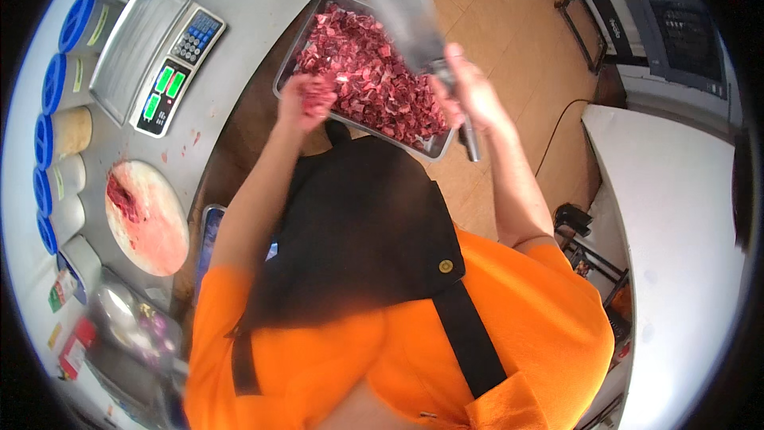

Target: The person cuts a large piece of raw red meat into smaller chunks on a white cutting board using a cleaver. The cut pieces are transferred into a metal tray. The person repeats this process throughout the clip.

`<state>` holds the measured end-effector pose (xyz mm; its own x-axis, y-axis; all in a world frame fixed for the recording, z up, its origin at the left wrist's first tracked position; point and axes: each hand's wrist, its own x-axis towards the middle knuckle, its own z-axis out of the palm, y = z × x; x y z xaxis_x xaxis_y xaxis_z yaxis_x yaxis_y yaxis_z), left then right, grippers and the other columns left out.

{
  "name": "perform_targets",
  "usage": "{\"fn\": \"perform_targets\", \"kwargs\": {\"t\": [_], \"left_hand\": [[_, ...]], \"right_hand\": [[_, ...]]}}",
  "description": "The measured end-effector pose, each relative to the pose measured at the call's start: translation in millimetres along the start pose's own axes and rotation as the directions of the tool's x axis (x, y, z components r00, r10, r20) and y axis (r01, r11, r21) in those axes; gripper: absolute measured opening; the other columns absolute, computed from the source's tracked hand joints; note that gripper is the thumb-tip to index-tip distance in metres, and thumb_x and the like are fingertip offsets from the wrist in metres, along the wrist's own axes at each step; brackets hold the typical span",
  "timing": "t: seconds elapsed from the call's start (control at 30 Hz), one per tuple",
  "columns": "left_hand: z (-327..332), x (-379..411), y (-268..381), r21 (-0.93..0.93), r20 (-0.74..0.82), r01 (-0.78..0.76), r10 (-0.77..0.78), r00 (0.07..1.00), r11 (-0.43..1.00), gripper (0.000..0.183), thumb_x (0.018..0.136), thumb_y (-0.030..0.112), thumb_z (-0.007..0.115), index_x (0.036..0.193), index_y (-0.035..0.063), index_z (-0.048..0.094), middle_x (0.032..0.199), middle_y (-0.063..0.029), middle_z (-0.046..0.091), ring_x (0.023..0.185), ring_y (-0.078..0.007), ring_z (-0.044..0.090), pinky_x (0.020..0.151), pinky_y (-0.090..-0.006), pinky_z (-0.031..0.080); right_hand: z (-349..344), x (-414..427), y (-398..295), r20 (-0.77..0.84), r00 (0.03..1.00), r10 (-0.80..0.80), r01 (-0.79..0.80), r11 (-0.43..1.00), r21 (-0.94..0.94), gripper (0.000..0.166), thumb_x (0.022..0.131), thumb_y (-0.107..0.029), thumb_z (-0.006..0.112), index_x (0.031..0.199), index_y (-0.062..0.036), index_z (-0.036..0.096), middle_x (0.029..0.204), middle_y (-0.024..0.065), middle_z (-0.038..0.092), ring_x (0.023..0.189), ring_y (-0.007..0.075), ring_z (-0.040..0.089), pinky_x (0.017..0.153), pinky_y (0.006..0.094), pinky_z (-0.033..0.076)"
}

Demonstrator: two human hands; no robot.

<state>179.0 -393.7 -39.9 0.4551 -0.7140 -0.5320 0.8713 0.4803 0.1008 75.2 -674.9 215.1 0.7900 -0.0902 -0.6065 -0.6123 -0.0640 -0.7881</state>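
A metal tray (440,154) full of chopped red meat (364,65) lies before me, beyond the counter's edge. My left hand (298,101) is closed around a clump of meat pieces (318,95) at the tray's near left side. Over the tray's right side, my right hand (471,89) grips the handle of a cleaver (397,6). Its broad blade points away from me and is blurred. A round cutting board (161,221) on the counter to my left bears a darker piece of meat (123,198) and red stains.
A digital scale (179,65) with a metal pan stands on the steel counter (262,6). Several blue-lidded containers (76,22) line the wall behind it. A white table (674,221) is on my right. Tiled floor (507,24) shows beyond the tray.
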Motion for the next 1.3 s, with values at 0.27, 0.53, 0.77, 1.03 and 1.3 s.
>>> {"fn": "perform_targets", "kwargs": {"t": [0.27,0.53,0.77,1.03,1.3], "left_hand": [[70,15,-36,0.839,-0.357,0.21,0.215,0.909,0.502,0.058,0.088,0.039,0.072,0.137,0.0127,0.054,0.133,-0.01,0.06,0.108,-0.0265,0.062,0.1,-0.0548,0.045],[-75,-191,82,0.835,-0.317,-0.435,0.941,0.123,0.338,0.022,0.095,0.003,0.055,0.114,-0.0009,0.066,0.106,-0.0113,0.07,0.079,-0.015,0.067,0.062,-0.0259,0.055],[-223,-393,140,0.919,-0.317,-0.02,0.707,-0.633,0.394,0.029,0.087,0.016,0.073,0.111,-0.0012,0.069,0.099,-0.0151,0.073,0.09,-0.0229,0.069,0.085,-0.0341,0.054],[-216,-420,216,0.87,-0.473,0.061,0.864,-0.175,0.489,0.052,0.078,0.023,0.075,0.12,-0.004,0.064,0.103,-0.0209,0.072,0.096,-0.0333,0.07,0.088,-0.041,0.054],[-216,-437,152,0.78,-0.619,-0.104,0.785,0.013,0.617,0.035,0.075,0.02,0.079,0.106,0.0043,0.076,0.085,-0.0089,0.074,0.076,-0.0192,0.07,0.075,-0.033,0.056]], "right_hand": [[-74,-17,52,-0.338,0.937,0.087,0.061,0.912,0.405,0.069,0.101,-0.071,0.027,0.07,-0.0109,0.044,0.046,-0.0023,0.034,0.032,0.0118,0.03,0.032,0.0286,0.03],[15,47,79,-0.312,0.947,0.07,-0.047,0.996,0.079,0.069,0.099,-0.071,0.037,0.065,-0.0125,0.048,0.047,-0.0023,0.04,0.034,0.0121,0.035,0.034,0.0278,0.029],[163,96,66,0.259,0.943,-0.211,0.297,0.883,-0.363,0.058,0.106,-0.045,0.051,0.062,-0.0075,0.047,0.058,-0.008,0.039,0.055,0.0063,0.033,0.048,0.0299,0.024],[368,84,-16,0.645,0.763,-0.051,0.445,0.765,-0.466,0.063,0.103,-0.055,0.049,0.071,-0.002,0.059,0.06,-0.002,0.049,0.057,0.0096,0.047,0.055,0.0298,0.04],[450,101,-24,0.63,0.774,0.059,0.475,0.605,-0.64,0.07,0.104,-0.057,0.043,0.073,0.0027,0.061,0.059,0.0048,0.053,0.057,0.0165,0.055,0.058,0.0348,0.045]]}}
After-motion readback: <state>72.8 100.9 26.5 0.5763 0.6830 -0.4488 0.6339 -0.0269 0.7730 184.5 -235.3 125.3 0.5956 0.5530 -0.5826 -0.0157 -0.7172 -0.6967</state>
